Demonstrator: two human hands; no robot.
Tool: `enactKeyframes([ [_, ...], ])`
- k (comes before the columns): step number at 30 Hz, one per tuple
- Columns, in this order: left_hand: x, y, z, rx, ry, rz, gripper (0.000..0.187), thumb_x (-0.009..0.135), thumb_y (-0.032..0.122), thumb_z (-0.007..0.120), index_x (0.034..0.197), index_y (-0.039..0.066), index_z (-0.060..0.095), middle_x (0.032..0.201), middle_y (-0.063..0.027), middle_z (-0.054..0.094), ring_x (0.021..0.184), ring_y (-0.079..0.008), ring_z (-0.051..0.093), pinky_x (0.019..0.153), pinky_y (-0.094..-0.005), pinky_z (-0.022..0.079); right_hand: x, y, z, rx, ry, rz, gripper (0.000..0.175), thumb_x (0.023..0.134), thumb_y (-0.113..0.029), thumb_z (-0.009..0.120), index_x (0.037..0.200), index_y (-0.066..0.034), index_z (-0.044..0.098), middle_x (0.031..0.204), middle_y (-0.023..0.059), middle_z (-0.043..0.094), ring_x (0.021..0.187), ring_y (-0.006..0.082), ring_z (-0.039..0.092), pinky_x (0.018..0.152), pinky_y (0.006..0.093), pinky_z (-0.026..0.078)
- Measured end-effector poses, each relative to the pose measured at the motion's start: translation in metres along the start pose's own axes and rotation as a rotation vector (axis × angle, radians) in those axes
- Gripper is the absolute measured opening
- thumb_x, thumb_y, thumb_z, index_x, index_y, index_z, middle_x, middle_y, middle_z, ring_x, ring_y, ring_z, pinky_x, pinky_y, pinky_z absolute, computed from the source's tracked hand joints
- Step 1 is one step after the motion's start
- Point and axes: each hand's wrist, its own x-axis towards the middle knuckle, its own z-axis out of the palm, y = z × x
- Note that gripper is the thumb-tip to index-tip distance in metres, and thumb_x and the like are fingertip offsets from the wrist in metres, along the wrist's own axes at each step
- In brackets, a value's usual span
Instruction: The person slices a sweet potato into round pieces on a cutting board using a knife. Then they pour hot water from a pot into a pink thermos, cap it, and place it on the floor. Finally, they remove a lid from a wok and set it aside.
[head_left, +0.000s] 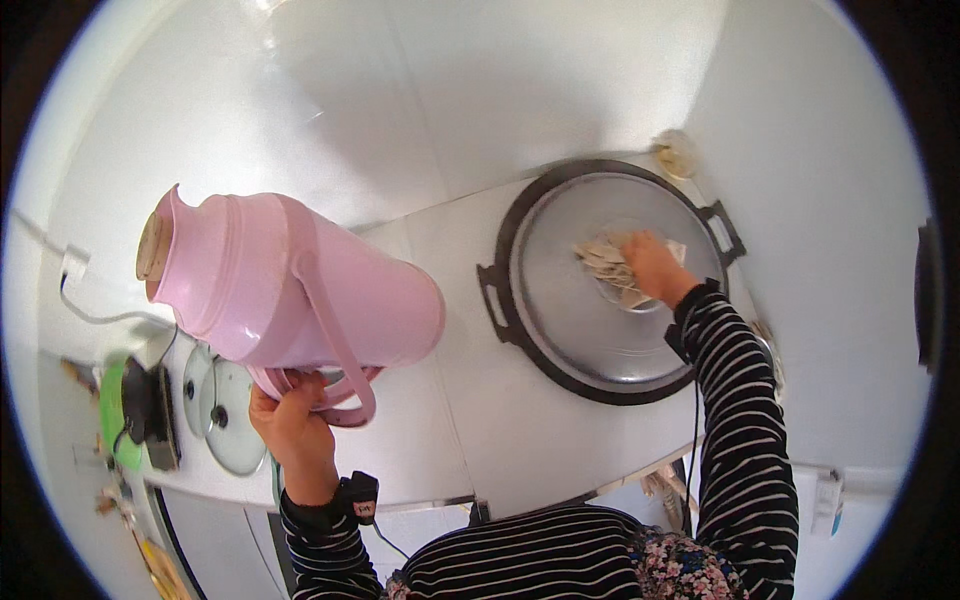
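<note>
My left hand (296, 427) grips the side handle of a pink thermos flask (360, 292), which is tilted far over with its mouth toward the left. A cork stopper (153, 246) sits in that mouth, and the carrying handle hangs down beside the body. To the right, my right hand (654, 264) holds a crumpled beige cloth (606, 262) against the middle of a round metal lid (555, 315). Beneath the lid is a dark pan (517, 202) with two loop handles. The cloth and hand hide the lid's centre.
Glass lids (232, 427) lie left on the white countertop (495, 435), near a black appliance (161, 416) and a green item (112, 412). A cable runs to a wall socket (75, 264). Behind the pan, a clear bag (675, 154) rests in the corner by the white wall (480, 97).
</note>
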Motion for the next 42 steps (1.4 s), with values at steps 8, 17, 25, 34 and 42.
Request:
enactKeyframes([
  [8, -0.114, 0.046, -0.073, 0.121, 0.262, -0.105, 0.025, 0.066, -0.005, 0.055, 0.091, -0.002, 0.059, 0.081, -0.0045, 0.060, 0.075, -0.0131, 0.057, 0.074, -0.0271, 0.045, -0.015, 0.013, -0.019, 0.189, 0.194, 0.100, 0.019, 0.073, 0.002, 0.055, 0.092, -0.0031, 0.055, 0.095, 0.0188, 0.052, 0.093, 0.0403, 0.050, 0.078, 0.0449, 0.043],
  [17, -0.252, 0.094, -0.113, 0.268, 0.471, -0.021, 0.026, 0.069, -0.003, 0.057, 0.095, -0.004, 0.061, 0.088, -0.0068, 0.064, 0.082, -0.0150, 0.061, 0.078, -0.0287, 0.048, -0.008, -0.053, -0.144, 0.242, 0.310, -0.236, 0.018, 0.073, 0.003, 0.055, 0.090, -0.0041, 0.056, 0.091, 0.0180, 0.052, 0.091, 0.0377, 0.050, 0.077, 0.0442, 0.042],
  [25, -0.272, 0.099, -0.148, 0.287, 0.498, -0.129, 0.026, 0.068, -0.005, 0.061, 0.094, -0.004, 0.062, 0.089, -0.0091, 0.067, 0.083, -0.0170, 0.063, 0.079, -0.0304, 0.050, 0.075, -0.207, -0.146, 0.220, 0.283, -0.385, 0.014, 0.075, -0.001, 0.058, 0.089, -0.0043, 0.057, 0.091, 0.0197, 0.056, 0.090, 0.0390, 0.054, 0.079, 0.0442, 0.044],
  [34, -0.279, 0.097, -0.202, 0.627, 0.412, -0.130, 0.030, 0.071, 0.004, 0.068, 0.100, -0.003, 0.066, 0.093, -0.0101, 0.067, 0.081, -0.0169, 0.061, 0.072, -0.0301, 0.050, 0.151, -0.360, -0.103, 0.256, 0.348, -0.555, 0.012, 0.082, -0.011, 0.054, 0.091, -0.0071, 0.062, 0.098, 0.0192, 0.061, 0.098, 0.0363, 0.057, 0.084, 0.0447, 0.047],
  [42, -0.265, 0.083, -0.238, 0.470, 0.398, -0.069, 0.034, 0.070, 0.003, 0.068, 0.100, -0.013, 0.061, 0.095, -0.0170, 0.065, 0.080, -0.0197, 0.062, 0.066, -0.0329, 0.051, 0.174, -0.405, -0.069, 0.313, 0.294, -0.478, 0.014, 0.078, -0.008, 0.059, 0.092, -0.0051, 0.062, 0.094, 0.0211, 0.058, 0.094, 0.0347, 0.057, 0.077, 0.0415, 0.050],
])
